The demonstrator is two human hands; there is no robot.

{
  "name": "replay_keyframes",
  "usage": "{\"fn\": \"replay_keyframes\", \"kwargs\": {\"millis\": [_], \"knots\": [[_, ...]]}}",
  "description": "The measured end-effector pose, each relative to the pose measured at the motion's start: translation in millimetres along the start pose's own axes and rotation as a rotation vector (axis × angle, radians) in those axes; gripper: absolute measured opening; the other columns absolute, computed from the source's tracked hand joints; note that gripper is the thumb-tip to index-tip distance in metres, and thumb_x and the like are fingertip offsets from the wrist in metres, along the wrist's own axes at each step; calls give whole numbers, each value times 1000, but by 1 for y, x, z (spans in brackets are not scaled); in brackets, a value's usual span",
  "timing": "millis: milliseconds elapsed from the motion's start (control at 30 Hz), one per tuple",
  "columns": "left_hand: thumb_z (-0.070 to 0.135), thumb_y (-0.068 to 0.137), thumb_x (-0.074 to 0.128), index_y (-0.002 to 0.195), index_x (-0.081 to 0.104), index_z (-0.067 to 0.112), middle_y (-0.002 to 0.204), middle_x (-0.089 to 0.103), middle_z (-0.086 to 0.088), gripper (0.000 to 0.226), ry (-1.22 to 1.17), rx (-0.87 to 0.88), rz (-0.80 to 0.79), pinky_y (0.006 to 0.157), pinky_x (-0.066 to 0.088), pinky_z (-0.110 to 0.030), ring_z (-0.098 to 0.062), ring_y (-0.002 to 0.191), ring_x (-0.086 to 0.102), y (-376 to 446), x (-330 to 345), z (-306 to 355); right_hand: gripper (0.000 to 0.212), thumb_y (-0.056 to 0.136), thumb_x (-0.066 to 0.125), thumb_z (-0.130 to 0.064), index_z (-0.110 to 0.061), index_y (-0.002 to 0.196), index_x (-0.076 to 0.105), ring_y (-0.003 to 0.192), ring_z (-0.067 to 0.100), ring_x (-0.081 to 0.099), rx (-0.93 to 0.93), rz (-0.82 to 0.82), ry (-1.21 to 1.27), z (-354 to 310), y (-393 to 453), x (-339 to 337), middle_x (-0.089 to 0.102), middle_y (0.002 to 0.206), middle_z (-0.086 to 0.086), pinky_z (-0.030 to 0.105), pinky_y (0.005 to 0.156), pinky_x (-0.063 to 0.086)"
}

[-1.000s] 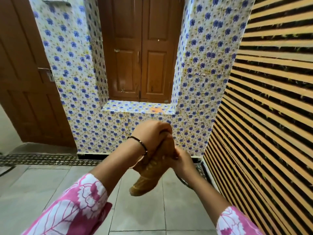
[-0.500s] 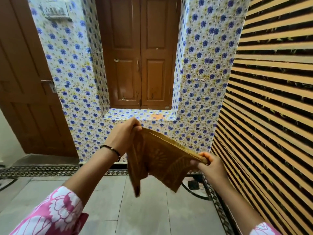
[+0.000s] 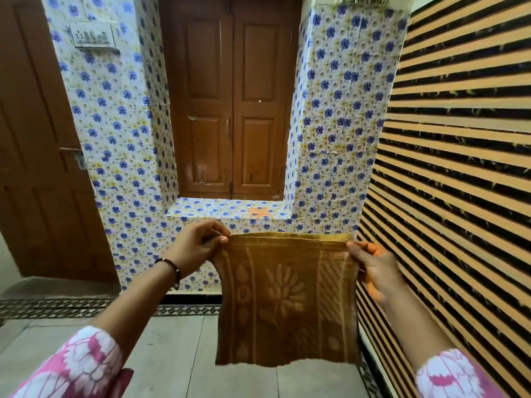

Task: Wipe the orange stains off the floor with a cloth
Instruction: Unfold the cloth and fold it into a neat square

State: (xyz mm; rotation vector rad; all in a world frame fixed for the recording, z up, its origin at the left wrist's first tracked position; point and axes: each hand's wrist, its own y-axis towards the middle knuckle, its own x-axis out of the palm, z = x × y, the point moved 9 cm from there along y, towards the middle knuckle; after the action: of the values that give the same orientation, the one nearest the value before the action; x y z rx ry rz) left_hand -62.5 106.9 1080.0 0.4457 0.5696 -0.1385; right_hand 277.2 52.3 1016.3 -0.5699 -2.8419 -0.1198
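Cloth (image 3: 287, 300) held up flat, hanging above the floor (image 3: 172, 363). Left hand (image 3: 198, 248) pinching its top left corner, right hand (image 3: 370, 265) pinching the top right.

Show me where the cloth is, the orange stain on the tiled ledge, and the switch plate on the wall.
cloth (image 3: 283, 297), head view, on its flower pattern.
orange stain (image 3: 258, 212), head view, on the middle of the blotch.
switch plate (image 3: 92, 35), head view, on its face.
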Motion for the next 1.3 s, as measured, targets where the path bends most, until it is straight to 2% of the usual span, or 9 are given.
{"fn": "replay_keyframes", "kwargs": {"millis": [67, 200, 400, 667, 800, 967, 1067, 1167, 1300], "knots": [[6, 89, 60, 90, 64, 13, 87, 67, -6, 8, -104, -199, -8, 54, 56, -22, -16, 72, 66, 3, 17, -19, 28, 77, 74, -15, 1, 97, 63, 71, 29, 68, 85, 95, 6, 17, 9, 4, 69, 84, 17, 33, 58, 54], [-1, 89, 57, 87, 59, 9, 86, 64, -14, 10, -452, -450, 91, 46, 54, -24, -18, 66, 65, 2, 55, -27, 20, 81, 72, -16, -6, 97, 68, 83, 34, 68, 53, 90, -11, 26, 5, 44, 72, 87, 15, 47, 76, 57], [-4, 87, 58, 95, 58, 12, 84, 66, -15, 18, -740, -490, 13, 76, 55, -39, -23, 74, 64, 2, 97, 13, 7, 85, 69, -20, -21, 92, 67, 82, 17, 69, -187, -64, -266, 4, -26, 111, 72, 85, -1, 33, 75, 58], [-6, 85, 62, 108, 52, 8, 84, 65, -17, 29, -695, -527, -55, 64, 59, -34, -22, 70, 67, -3, 97, 23, 21, 81, 74, -21, -17, 101, 70, 85, 15, 68, -197, 95, -288, 6, -25, 87, 72, 90, 0, 34, 78, 58], [-3, 85, 63, 113, 52, 2, 89, 65, -20, 31, -733, -528, -61, 64, 59, -33, -24, 73, 66, -4, 97, 27, 13, 85, 69, -22, -22, 98, 71, 92, 9, 65, -281, -69, -372, 5, -42, 111, 68, 98, -3, 29, 82, 56], [-4, 76, 71, 118, 51, 5, 92, 67, -17, 47, -746, -457, -89, 74, 58, -34, -23, 82, 68, -6, 90, 29, 27, 96, 51, -12, -20, 116, 67, 107, 16, 63, -45, -155, -150, 29, -51, 115, 68, 113, 0, 39, 95, 52], [-9, 72, 73, 122, 50, 9, 96, 70, -17, 57, -557, -345, -153, 81, 57, -39, -25, 88, 69, -8, 90, 41, 24, 93, 55, -6, -19, 109, 68, 100, 18, 67, -22, -61, -116, 26, -50, 105, 71, 105, 3, 40, 90, 54], [-14, 78, 64, 121, 50, 15, 88, 72, -8, 53, -437, -228, -215, 65, 56, -22, -12, 78, 71, -12, 93, 56, 9, 88, 65, -16, -14, 94, 72, 86, 23, 71, -15, -45, -32, 19, -52, 101, 74, 88, 6, 42, 81, 58], [1, 86, 61, 121, 52, 18, 83, 71, -3, 41, -191, -107, -183, 55, 47, -15, -4, 66, 65, -18, 90, 64, 13, 83, 71, -21, -8, 83, 69, 73, 25, 71, -32, -50, -92, 12, -55, 102, 73, 80, 11, 40, 68, 59]]}}
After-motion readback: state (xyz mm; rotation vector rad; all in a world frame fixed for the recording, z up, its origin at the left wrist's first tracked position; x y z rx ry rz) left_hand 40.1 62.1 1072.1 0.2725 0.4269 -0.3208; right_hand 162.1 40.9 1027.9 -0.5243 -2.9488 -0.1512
